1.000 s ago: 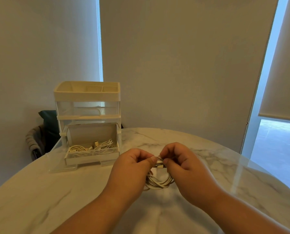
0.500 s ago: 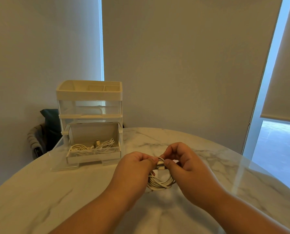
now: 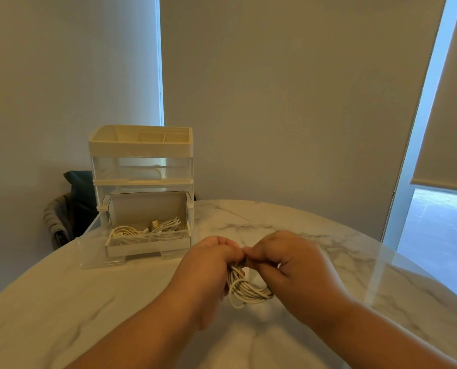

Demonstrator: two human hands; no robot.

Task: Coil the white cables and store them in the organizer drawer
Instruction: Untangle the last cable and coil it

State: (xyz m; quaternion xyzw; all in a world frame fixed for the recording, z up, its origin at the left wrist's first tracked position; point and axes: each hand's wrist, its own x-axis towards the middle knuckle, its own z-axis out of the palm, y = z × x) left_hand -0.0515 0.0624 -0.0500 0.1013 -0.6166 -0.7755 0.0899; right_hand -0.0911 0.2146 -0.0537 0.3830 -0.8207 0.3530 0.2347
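Observation:
A coiled white cable [image 3: 244,291] hangs in a bundle of loops between my two hands, just above the marble table. My left hand [image 3: 208,265] grips the top of the coil from the left, and my right hand [image 3: 294,265] pinches it from the right; their fingertips meet over the bundle and hide its top. Behind and to the left stands a cream and clear organizer [image 3: 141,166]. Its bottom drawer [image 3: 147,246] is pulled open and holds other white cables [image 3: 147,230].
The round marble table [image 3: 62,315] has a glass cover whose edge shows at the right [image 3: 381,262]. A chair with a dark cushion [image 3: 73,206] sits behind the table's left edge. Walls and a roller blind stand behind.
Both hands have closed tighter over the top of the coil, so the connector seen between the fingers earlier is now hidden. The coil hangs in the same place.

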